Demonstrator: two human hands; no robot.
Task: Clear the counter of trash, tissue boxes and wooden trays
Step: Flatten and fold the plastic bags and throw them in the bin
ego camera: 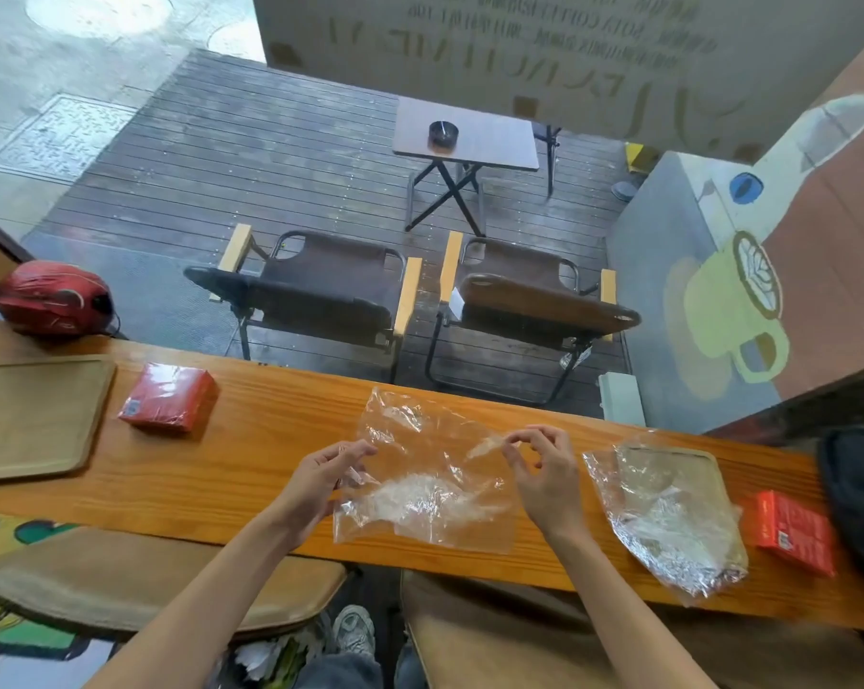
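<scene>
crumpled clear plastic bag [430, 484] lies at centre of the long orange wooden counter [251, 440]. left hand [320, 482] pinches its left edge; right hand [544, 477] pinches its upper right edge. red tissue box [169, 397] and pale wooden tray [35, 415] sit to the left.

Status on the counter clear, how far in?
Early; nothing looks cleared yet. In hand: left hand and right hand pinch the edges of the clear plastic bag. Left: second plastic wrap lying over the right wooden tray, left wooden tray, two red tissue packs.
</scene>
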